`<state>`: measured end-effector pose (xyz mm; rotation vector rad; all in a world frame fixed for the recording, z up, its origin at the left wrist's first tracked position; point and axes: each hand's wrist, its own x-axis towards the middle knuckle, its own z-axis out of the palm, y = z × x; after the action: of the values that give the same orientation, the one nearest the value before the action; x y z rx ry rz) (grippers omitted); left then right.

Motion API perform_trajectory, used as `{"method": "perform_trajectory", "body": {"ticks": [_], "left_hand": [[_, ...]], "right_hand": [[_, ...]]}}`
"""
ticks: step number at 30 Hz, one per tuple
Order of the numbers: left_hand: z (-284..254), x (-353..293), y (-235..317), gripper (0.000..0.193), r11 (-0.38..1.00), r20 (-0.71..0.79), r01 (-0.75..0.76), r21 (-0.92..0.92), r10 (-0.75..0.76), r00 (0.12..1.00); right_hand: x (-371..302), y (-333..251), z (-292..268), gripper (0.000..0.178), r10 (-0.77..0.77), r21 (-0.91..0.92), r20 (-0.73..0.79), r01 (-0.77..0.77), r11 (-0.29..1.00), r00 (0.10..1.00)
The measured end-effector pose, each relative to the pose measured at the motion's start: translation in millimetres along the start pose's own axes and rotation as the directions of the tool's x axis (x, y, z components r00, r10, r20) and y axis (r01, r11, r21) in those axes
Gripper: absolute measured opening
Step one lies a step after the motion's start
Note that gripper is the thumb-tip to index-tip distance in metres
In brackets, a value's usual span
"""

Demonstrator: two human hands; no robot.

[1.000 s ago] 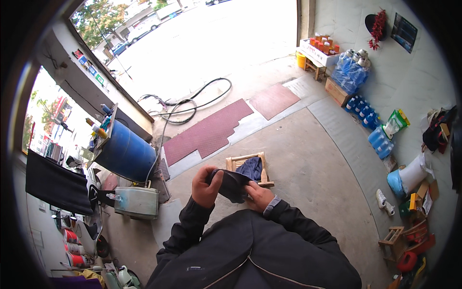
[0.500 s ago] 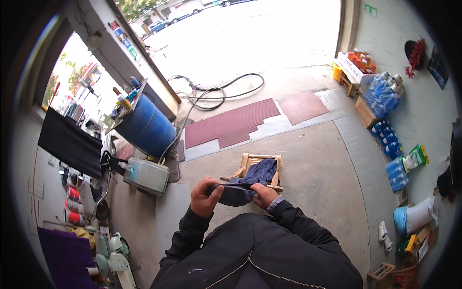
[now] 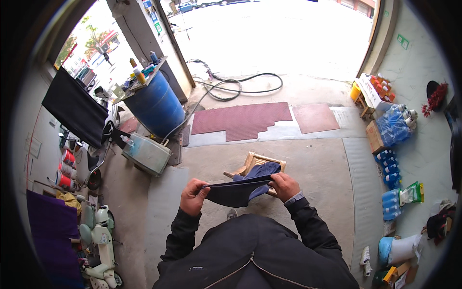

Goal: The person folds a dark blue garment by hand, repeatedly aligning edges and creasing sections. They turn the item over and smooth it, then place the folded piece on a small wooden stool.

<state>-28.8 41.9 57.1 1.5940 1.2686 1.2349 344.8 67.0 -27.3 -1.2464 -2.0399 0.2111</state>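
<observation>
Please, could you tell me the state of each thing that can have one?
Dark cloth: stretched along its top edge
Left hand: closed on the cloth's left end
Right hand: closed on its right end
Wooden chair: partly hidden by cloth
Black hose: looped on the ground
Blue barrel: standing
Pale scooter: parked

No legible lettering or signs

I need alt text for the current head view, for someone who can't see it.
The left hand and right hand hold a dark cloth spread between them, near a small slatted wooden seat with blue fabric on it. A blue barrel stands at left; bottles stand at right.
</observation>
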Motion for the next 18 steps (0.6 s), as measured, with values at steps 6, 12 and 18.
{"method": "perform_trajectory", "body": {"ticks": [6, 12, 18], "left_hand": [[14, 106, -15, 0.015, 0.977, 0.068, -0.057, 0.206, 0.044, 0.997], [2, 204, 103, 0.006, 0.851, -0.167, -0.524, -0.042, 0.511, 0.843], [-8, 180, 133, 0.008, 0.728, -0.130, -0.666, -0.164, 0.653, 0.746]], "right_hand": [[55, 5, -38, 0.033, -0.113, -0.384, -0.029, 0.093, 0.919, 0.993], [134, -68, -184, 0.025, -0.383, -0.656, -0.322, 0.088, 0.749, 0.866], [116, -146, -215, 0.028, -0.464, -0.644, -0.391, 0.124, 0.755, 0.795]]}}
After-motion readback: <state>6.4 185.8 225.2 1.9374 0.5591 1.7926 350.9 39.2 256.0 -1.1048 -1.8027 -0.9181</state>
